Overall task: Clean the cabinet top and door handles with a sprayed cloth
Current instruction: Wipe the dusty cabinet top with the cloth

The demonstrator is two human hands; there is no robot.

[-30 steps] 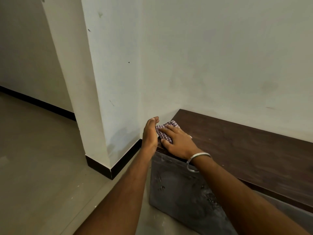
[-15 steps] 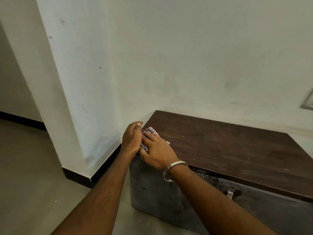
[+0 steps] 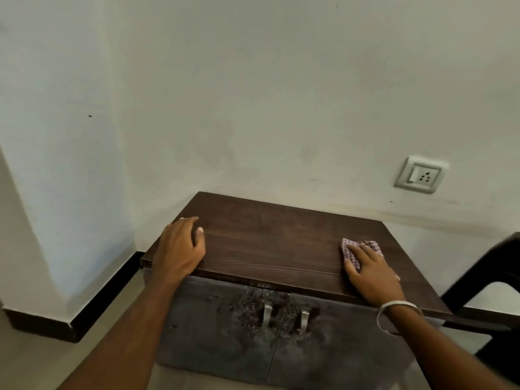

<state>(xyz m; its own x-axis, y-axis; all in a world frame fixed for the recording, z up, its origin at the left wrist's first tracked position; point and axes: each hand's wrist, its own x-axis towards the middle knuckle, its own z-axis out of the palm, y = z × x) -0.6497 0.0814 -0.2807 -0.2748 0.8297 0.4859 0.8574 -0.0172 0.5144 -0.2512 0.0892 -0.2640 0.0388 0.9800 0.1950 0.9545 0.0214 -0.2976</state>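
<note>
A low cabinet with a flat, dark brown wooden top (image 3: 270, 237) stands in the corner of a room, pushed against a plain white wall (image 3: 281, 94) that has a few small marks and smudges. The wood looks smooth, with long thin grain lines running across it. Below the top are two grey doors (image 3: 332, 344) that look worn and scratched, and the scuffs are thickest in the middle, around two small shiny metal door handles (image 3: 284, 316) that sit side by side. On the wall above the right end of the cabinet is a white square plug socket (image 3: 420, 175). A black strip (image 3: 104, 288) runs along the bottom of the wall to the left of the cabinet, above a pale smooth floor (image 3: 42, 361). A dark plastic chair (image 3: 489, 277) stands just to the right of the cabinet. The left hand (image 3: 180, 249) rests on the left front corner of the cabinet top, with its fingers (image 3: 188, 220) loosely bent and holding nothing. The right hand (image 3: 371, 271) lies flat near the right front of the top, and its straight fingers (image 3: 358, 250) press down on a small folded red and white checked cloth (image 3: 355, 250). A thin silver bangle (image 3: 398, 311) circles the right wrist.
</note>
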